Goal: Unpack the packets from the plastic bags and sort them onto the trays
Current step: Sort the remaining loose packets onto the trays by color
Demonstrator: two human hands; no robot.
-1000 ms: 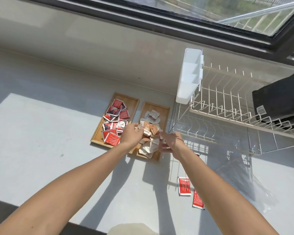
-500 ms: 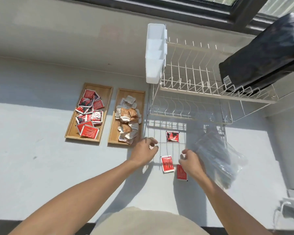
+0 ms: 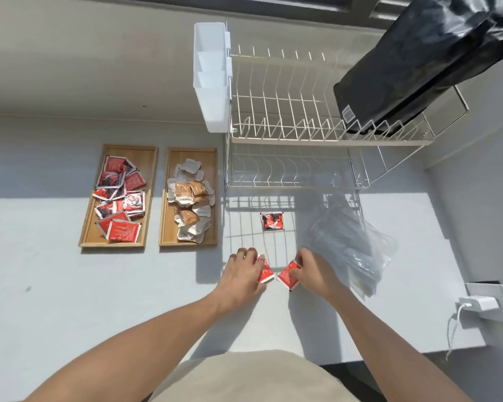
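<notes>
Two wooden trays lie side by side on the white counter. The left tray (image 3: 150, 158) holds several red packets, the right tray (image 3: 212, 158) several white and brown packets. My left hand (image 3: 243, 271) pinches one red packet (image 3: 266, 272) at the counter's near middle. My right hand (image 3: 314, 271) pinches a second red packet (image 3: 286, 275) right beside it. A third red packet (image 3: 272, 221) lies loose on the counter beyond them. A crumpled clear plastic bag (image 3: 352, 245) lies to the right of my right hand.
A white wire dish rack (image 3: 288, 134) stands behind the loose packet, with a white cutlery holder (image 3: 212, 76) on its left end and a black bag (image 3: 413, 68) on top. A wall socket with a charger (image 3: 479, 303) is at the right edge.
My hands left the right tray, dropped toward the near counter, and each closed on a red packet that lay flat there. The camera view shifted right and down.
</notes>
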